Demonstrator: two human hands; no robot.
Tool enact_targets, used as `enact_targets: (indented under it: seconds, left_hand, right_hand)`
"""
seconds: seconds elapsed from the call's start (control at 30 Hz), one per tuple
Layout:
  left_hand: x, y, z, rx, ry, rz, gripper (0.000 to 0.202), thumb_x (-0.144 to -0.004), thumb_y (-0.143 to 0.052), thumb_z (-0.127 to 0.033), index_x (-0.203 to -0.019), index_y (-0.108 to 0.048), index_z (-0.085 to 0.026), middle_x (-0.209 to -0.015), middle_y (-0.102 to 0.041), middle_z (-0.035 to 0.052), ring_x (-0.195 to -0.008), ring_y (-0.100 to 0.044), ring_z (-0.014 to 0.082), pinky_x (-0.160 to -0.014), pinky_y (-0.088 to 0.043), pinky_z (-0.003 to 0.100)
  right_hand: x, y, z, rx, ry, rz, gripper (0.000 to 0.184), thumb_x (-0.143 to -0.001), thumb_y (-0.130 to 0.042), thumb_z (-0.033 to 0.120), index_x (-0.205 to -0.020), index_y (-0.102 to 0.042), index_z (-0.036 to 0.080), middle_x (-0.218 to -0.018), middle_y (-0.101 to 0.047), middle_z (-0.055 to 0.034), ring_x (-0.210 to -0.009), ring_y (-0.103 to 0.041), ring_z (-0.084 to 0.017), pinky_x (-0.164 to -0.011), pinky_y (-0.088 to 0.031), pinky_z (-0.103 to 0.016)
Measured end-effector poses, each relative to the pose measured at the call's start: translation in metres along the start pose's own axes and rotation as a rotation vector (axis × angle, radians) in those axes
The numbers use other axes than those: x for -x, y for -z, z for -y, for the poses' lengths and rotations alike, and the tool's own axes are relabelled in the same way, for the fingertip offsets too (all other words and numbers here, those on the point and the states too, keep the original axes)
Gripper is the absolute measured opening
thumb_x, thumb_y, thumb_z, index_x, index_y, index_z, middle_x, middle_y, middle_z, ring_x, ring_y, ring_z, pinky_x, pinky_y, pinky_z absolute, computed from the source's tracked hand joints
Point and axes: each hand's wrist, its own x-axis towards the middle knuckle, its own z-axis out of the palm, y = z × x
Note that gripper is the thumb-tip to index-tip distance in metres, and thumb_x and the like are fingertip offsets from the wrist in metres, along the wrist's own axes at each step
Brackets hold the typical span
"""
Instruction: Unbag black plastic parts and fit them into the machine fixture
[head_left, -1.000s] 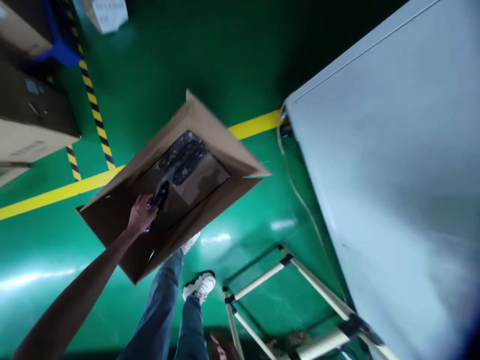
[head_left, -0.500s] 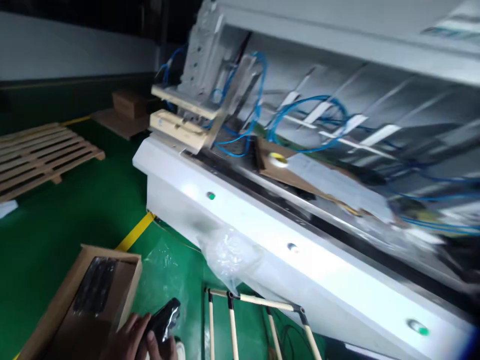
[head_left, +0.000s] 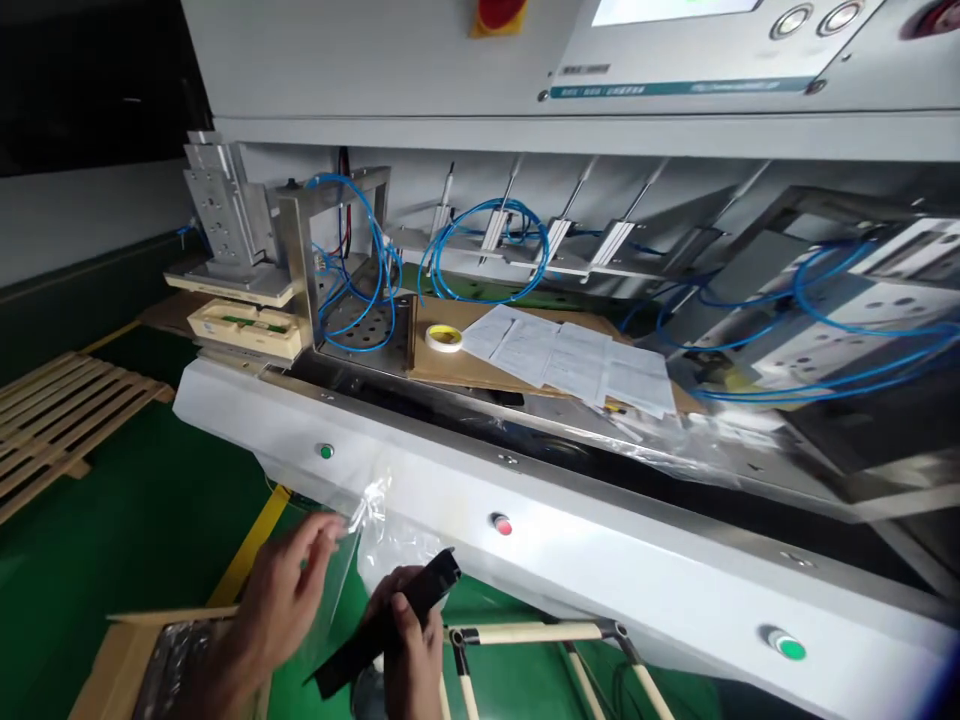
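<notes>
My left hand (head_left: 281, 590) pinches the edge of a clear plastic bag (head_left: 375, 530) and holds it up in front of the machine's white front panel (head_left: 600, 540). My right hand (head_left: 412, 640) grips a flat black part (head_left: 390, 625) that points up and to the right, close beside the bag. Both hands are low in the picture, above an open cardboard box (head_left: 127, 650) holding more dark wrapped parts (head_left: 169, 655).
A large machine fills the view, with blue hoses (head_left: 480, 240), a tape roll (head_left: 444, 339) and paper sheets (head_left: 577, 360) on its bed, and green (head_left: 325, 452) and red (head_left: 501, 524) buttons on the front. A pipe-frame rack (head_left: 540, 640) stands below. Wooden pallets (head_left: 60, 410) lie at left on the green floor.
The view swung up from the floor and box to the machine. The black part left the box; it is now in my right hand while my left hand holds the bag.
</notes>
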Motion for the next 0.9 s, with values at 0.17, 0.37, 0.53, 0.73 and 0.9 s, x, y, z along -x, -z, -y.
enact_targets:
  seconds: [0.17,0.37,0.53,0.73,0.9]
  left_hand:
    - [-0.079,-0.004,-0.059,0.288,0.124,-0.185,0.049,-0.083,-0.075,-0.062,-0.102,-0.075,-0.017,-0.09,-0.076,0.0126,-0.071,-0.075,0.0268,-0.061,-0.064,0.034]
    - [-0.126,-0.018,-0.041,0.554,0.292,-0.467,0.043,-0.074,-0.074,-0.046,-0.106,-0.06,-0.021,-0.088,-0.074,0.0083,-0.073,-0.076,0.0276,-0.062,-0.064,0.039]
    - [-0.129,-0.035,0.005,0.77,0.476,-0.518,0.041,-0.068,-0.057,-0.011,-0.106,-0.054,-0.024,-0.106,-0.074,0.0096,-0.095,-0.078,0.0277,-0.094,-0.064,0.054]
    - [-0.136,-0.034,0.035,0.959,0.657,-0.583,0.036,-0.087,-0.047,-0.004,-0.119,-0.048,-0.021,-0.124,-0.068,0.015,-0.113,-0.075,0.0226,-0.117,-0.054,0.05]
    - [-0.149,-0.024,0.038,0.994,0.695,-0.599,0.025,-0.103,-0.041,-0.015,-0.127,-0.047,-0.018,-0.126,-0.068,0.0173,-0.116,-0.075,0.0213,-0.12,-0.051,0.045]
  right_hand:
    - [-0.05,0.034,0.078,-0.007,0.027,-0.006,0.055,-0.076,-0.079,0.072,-0.096,-0.064,0.023,-0.078,-0.063,-0.0025,-0.071,-0.054,-0.02,-0.065,-0.048,-0.034]
    - [-0.064,0.069,0.131,0.153,-0.016,0.01,0.052,-0.079,-0.078,0.07,-0.101,-0.067,0.024,-0.087,-0.068,-0.009,-0.079,-0.06,-0.026,-0.069,-0.05,-0.04]
    - [-0.072,0.062,0.151,0.252,-0.063,0.076,0.048,-0.079,-0.08,0.066,-0.101,-0.071,0.023,-0.092,-0.071,-0.0103,-0.082,-0.063,-0.027,-0.072,-0.052,-0.04]
    - [-0.094,0.03,0.145,0.309,-0.131,0.185,0.052,-0.079,-0.079,0.068,-0.097,-0.074,0.02,-0.089,-0.076,-0.0108,-0.082,-0.069,-0.028,-0.076,-0.055,-0.042]
    - [-0.101,0.011,0.127,0.272,-0.203,0.154,0.05,-0.081,-0.08,0.063,-0.108,-0.076,0.021,-0.115,-0.08,-0.0161,-0.114,-0.071,-0.037,-0.107,-0.049,-0.055]
